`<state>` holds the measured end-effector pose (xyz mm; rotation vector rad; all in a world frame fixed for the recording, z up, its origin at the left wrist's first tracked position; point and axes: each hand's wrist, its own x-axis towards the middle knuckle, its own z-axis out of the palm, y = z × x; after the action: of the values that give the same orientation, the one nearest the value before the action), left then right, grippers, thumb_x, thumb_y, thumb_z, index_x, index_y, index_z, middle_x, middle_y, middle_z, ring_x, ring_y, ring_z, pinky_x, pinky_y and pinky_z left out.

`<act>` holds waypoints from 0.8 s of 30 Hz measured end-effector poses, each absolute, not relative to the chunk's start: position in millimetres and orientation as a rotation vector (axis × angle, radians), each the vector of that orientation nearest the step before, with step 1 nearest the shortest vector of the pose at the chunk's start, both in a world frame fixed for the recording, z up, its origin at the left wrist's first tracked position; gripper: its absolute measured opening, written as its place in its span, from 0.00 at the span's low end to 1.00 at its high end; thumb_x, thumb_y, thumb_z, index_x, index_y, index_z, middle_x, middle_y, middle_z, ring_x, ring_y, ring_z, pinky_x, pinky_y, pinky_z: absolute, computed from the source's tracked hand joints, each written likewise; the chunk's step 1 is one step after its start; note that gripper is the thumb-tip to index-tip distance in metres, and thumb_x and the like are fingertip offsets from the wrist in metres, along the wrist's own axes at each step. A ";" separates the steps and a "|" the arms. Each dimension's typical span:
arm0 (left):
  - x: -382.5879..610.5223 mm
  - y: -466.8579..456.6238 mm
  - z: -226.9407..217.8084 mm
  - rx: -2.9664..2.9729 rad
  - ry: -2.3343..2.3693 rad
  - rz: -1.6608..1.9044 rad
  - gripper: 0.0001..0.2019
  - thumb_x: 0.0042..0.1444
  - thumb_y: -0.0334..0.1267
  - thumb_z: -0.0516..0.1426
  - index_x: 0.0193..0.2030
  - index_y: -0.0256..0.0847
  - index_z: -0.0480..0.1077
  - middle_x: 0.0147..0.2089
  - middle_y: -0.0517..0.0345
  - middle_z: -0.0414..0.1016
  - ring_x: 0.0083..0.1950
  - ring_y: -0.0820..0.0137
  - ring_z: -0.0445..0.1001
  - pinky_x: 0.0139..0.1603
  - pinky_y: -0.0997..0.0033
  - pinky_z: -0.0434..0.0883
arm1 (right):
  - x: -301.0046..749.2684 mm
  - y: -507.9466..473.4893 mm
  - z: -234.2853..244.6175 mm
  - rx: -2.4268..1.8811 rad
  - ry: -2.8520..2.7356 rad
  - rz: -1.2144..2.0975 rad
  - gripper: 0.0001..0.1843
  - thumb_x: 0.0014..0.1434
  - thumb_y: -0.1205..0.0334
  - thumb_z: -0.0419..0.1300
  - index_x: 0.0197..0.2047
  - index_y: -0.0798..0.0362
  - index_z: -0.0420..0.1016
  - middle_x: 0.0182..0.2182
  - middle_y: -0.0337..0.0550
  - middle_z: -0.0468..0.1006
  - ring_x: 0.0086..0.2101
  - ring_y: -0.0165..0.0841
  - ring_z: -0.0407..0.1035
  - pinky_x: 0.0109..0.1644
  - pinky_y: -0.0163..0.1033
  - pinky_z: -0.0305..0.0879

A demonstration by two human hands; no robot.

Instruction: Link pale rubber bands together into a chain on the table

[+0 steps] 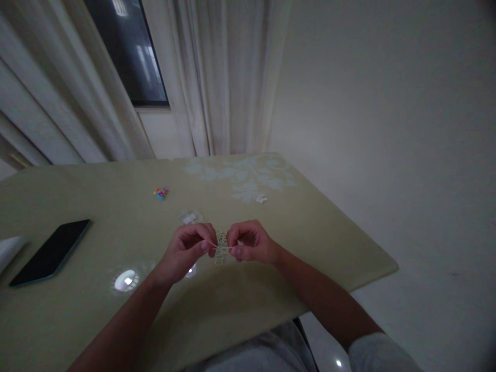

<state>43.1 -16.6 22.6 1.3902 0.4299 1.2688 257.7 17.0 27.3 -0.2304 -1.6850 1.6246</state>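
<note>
My left hand (189, 249) and my right hand (250, 243) are close together just above the table, both pinched on a thin pale rubber band (219, 246) stretched between their fingertips. Under and between the hands lies a small pile of pale rubber bands (220, 254) on the yellow-green table (116, 206). The fingers of both hands are curled closed.
A dark phone (52, 251) lies at the left, with a white object (10, 250) at the left edge. A small cluster of coloured bits (160, 193) and a small clear packet (189, 217) lie farther back. A tiny white piece (261, 198) sits on the floral print. Curtains and a window stand behind.
</note>
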 end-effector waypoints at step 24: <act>36.5 7.6 19.5 1.187 1.079 1.290 0.21 0.58 0.54 0.66 0.29 0.41 0.65 0.22 0.73 0.51 0.21 0.79 0.47 0.21 0.78 0.47 | 260.2 61.0 9.0 -0.634 -1.914 1.103 0.16 0.62 0.49 0.63 0.32 0.53 0.70 0.26 0.35 0.67 0.27 0.28 0.60 0.34 0.36 0.58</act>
<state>36.5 7.6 19.5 1.1870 1.0790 1.2898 260.2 61.0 9.0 -0.6337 -1.9135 1.1027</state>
